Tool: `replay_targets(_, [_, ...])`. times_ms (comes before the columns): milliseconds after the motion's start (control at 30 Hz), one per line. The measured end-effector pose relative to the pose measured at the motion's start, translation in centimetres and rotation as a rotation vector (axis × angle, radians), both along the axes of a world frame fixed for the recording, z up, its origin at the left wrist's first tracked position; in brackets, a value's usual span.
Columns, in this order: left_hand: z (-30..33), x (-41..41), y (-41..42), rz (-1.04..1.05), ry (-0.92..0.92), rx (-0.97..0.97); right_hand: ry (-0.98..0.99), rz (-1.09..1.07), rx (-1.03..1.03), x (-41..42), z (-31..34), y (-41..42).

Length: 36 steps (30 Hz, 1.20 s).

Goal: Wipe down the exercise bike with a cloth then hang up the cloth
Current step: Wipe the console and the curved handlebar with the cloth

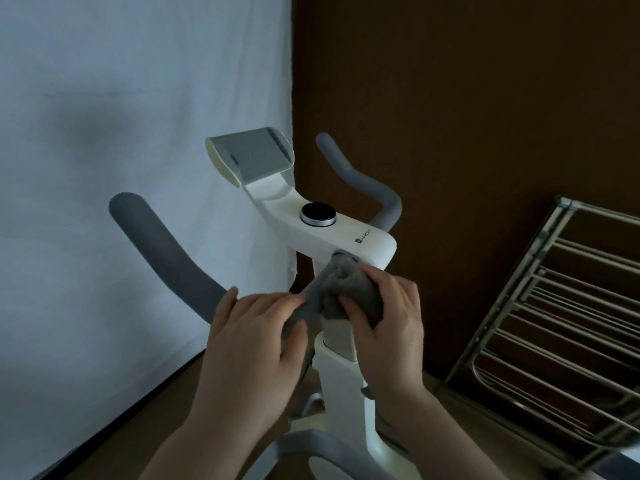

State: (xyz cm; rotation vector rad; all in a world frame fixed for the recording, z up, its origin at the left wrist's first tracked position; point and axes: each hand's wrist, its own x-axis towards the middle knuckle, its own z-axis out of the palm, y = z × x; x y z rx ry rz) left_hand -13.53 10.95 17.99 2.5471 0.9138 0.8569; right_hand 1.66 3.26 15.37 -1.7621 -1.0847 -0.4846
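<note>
Both hands sit close under the camera: the left hand [256, 330] curls round the grey handlebar [166, 258] of the white exercise bike [332, 237], while the right hand [388, 313] grips a bunched grey cloth [346, 289] and presses it against the handlebar where that meets the stem. To the right, well apart, stands a metal drying rack [561, 306], against a brown wall [467, 81].

Both forearms are bare to the frame's edge, and the left hand [254, 336] and right hand [388, 320] wear nothing
</note>
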Motion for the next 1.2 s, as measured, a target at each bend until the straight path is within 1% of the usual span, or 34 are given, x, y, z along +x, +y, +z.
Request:
replay_targets(67, [0.3,1.4,0.0,-0.029,0.027,-0.028,0.094,-0.078,0.054,2.0,0.4,-0.1])
replay_targets(133, [0.5,2.9,0.2,-0.043,-0.017,-0.07,0.168,-0.129,0.047,4.1,1.0,0.3])
replay_targets(200, [0.7,4.6,0.4,-0.026,-0.093,-0.115,0.159,-0.132,-0.019,5.7,1.2,1.3])
replay_targets(267, [1.0,6.7,0.5,0.01,-0.13,-0.113,0.168,-0.1,-0.062,6.3,0.7,2.1])
replay_targets(300, [1.2,7.8,0.6,0.018,-0.13,-0.115,0.163,-0.073,-0.071,6.5,0.4,2.3])
replay_targets(400, [1.6,10.8,1.1,0.032,-0.081,-0.125,0.055,-0.028,-0.091,8.2,0.5,2.5])
replay_targets(500, [2.0,13.0,1.9,0.081,-0.085,-0.147,0.107,-0.014,-0.112,10.8,1.3,2.7])
replay_targets(633, [1.8,14.5,2.5,0.164,-0.104,-0.135,0.001,0.129,-0.143,11.4,0.8,1.7])
replay_targets(700, [1.5,14.6,2.3,0.199,-0.124,-0.113,0.024,0.116,-0.148,13.2,0.8,2.3])
replay_targets(767, [1.5,14.5,1.9,0.237,-0.172,-0.1,0.126,0.059,-0.13,14.5,0.7,3.1])
replay_targets(833, [1.5,14.3,1.6,0.273,-0.201,-0.077,0.251,0.053,-0.003,13.7,-0.3,3.3])
replay_targets(900, [1.5,14.2,1.4,0.293,-0.164,-0.047,0.474,0.117,0.164,10.8,-2.1,2.9])
replay_targets(967, [1.4,14.4,1.5,0.288,-0.121,-0.059,0.705,0.198,0.323,8.2,-2.7,2.9])
replay_targets(1033, [1.3,14.5,1.5,0.271,-0.107,-0.064,0.884,0.158,0.443,8.1,-2.4,4.1])
replay_targets(1100, [1.3,14.5,1.5,0.266,-0.104,-0.057,1.057,0.091,0.52,9.3,-1.6,5.4])
replay_targets(1133, [1.2,14.4,1.4,0.268,-0.111,-0.053,1.097,0.074,0.534,9.7,-1.6,5.7])
replay_targets(1200, [1.1,14.2,1.3,0.266,-0.13,-0.049,1.056,0.084,0.528,8.2,-2.2,5.3])
